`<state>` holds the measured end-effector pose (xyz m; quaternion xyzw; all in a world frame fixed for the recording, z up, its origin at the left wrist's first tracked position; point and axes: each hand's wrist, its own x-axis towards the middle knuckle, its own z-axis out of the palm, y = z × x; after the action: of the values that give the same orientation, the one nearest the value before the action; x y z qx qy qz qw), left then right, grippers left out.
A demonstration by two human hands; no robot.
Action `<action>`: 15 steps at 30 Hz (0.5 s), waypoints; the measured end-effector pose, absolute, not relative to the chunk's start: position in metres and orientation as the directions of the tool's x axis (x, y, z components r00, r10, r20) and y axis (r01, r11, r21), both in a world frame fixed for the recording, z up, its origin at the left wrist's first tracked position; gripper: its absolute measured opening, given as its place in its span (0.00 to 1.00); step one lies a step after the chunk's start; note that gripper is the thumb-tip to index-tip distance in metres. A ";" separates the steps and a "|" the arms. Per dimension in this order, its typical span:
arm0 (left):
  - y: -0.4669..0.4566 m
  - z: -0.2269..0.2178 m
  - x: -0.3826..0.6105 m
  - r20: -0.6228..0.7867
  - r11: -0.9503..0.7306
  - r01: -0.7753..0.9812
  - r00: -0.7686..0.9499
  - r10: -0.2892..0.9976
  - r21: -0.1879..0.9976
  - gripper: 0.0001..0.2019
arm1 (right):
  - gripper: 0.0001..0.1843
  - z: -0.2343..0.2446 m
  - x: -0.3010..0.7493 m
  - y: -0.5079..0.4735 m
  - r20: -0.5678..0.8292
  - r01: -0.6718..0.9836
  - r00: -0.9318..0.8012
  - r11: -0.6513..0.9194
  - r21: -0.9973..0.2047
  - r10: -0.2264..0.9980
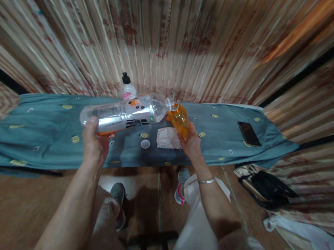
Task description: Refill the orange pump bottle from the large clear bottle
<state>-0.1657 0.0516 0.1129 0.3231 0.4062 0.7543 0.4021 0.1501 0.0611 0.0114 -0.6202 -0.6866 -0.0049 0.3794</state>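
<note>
Left hand (95,138): thumb over, fingers under, gripping base end of clear bottle (112,115); bottle tilted, neck toward 2 o'clock.
Right hand (191,140): wrapped on lower end of amber cup (179,121); cup toward 11 o'clock, rim at bottle mouth, contact unclear.
Table (48,140): off right hand, napkin (167,137) and white cap (145,143) at 9, phone (249,134) at 3.
Hidden: most left-hand fingers, cup contents unreadable, base of pump bottle (126,89) behind clear bottle.
</note>
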 end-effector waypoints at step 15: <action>0.051 0.116 -0.163 0.186 -0.370 -0.325 -0.480 0.857 0.870 0.31 | 0.32 0.006 0.149 0.063 0.494 0.836 0.117 0.183 -0.518 0.861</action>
<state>-0.1634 0.0513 0.1165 0.3292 0.4040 0.7595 0.3893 0.1495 0.0633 0.0062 -0.6388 -0.6641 0.0164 0.3880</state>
